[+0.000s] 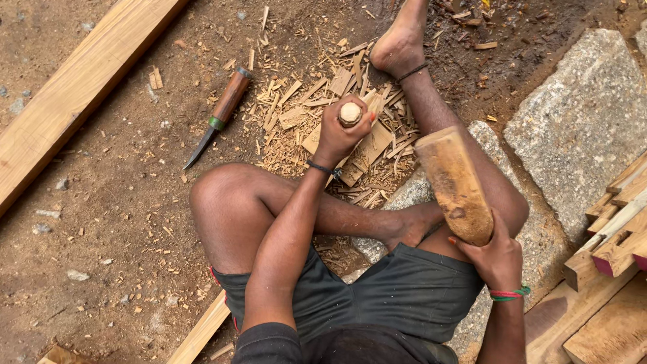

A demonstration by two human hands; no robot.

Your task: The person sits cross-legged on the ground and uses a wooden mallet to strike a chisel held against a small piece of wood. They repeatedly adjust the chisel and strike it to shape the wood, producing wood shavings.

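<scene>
My left hand (339,129) is closed around the round wooden handle of a chisel (350,113), held upright over a flat piece of wood (372,145) on the ground among wood chips. My right hand (495,257) grips the lower end of a thick wooden mallet (456,185), raised above my right knee. I sit on the ground with my left leg folded and my right leg stretched out, its foot (397,42) past the chips.
A second chisel with a brown handle and green ferrule (221,116) lies on the dirt to the left. A long plank (74,91) runs along the upper left. Granite slabs (583,118) and stacked wooden pieces (617,236) sit on the right.
</scene>
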